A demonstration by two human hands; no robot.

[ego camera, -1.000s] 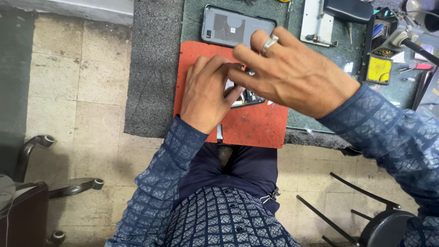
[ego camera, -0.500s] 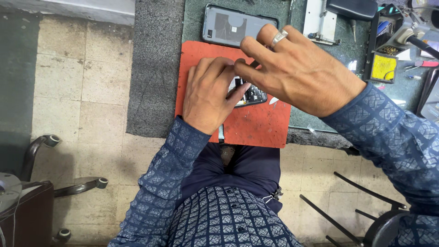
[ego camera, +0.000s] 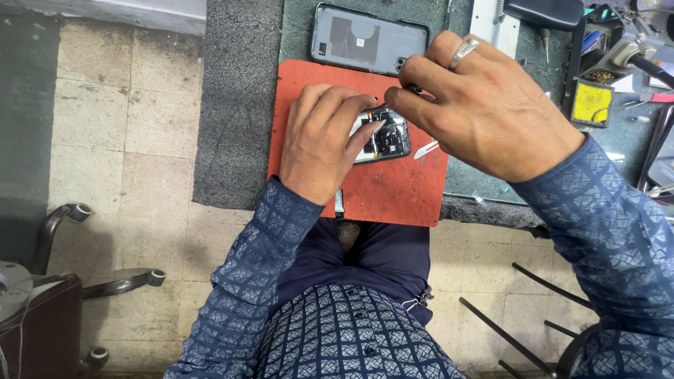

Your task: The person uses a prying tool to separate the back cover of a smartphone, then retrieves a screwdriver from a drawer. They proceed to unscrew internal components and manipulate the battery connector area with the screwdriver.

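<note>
Head view looking down at a person seated at a counter [ego camera: 239, 105] covered by a dark mat. An orange work mat [ego camera: 393, 189] lies at the counter's near edge, right in front of the person. On it sits an opened phone [ego camera: 386, 137] with its insides showing, roughly at the orange mat's centre. The left hand [ego camera: 323, 144] lies flat over the phone's left part, fingers [ego camera: 365, 133] curled down onto it and pressing it to the mat, so it is closed around the phone's edge. The right hand [ego camera: 484, 105] hovers over the phone's upper right corner, thumb and forefinger pinched together on a small dark tool [ego camera: 414, 89]; the tip is mostly hidden, so its kind cannot be told. A silver ring [ego camera: 463, 50] is on one right finger. A small white pick [ego camera: 425, 149] lies on the orange mat just right of the phone. Behind the orange mat, toward the counter's far edge, a grey phone back cover [ego camera: 368, 38] lies flat, apart from the open phone. At the far right corner a tray holds a yellow sponge [ego camera: 591, 103], with assorted tools [ego camera: 646, 49] near it. Both sleeves are blue patterned. A chair base [ego camera: 63, 224] stands on the tiled floor [ego camera: 126, 140] to the left.
</note>
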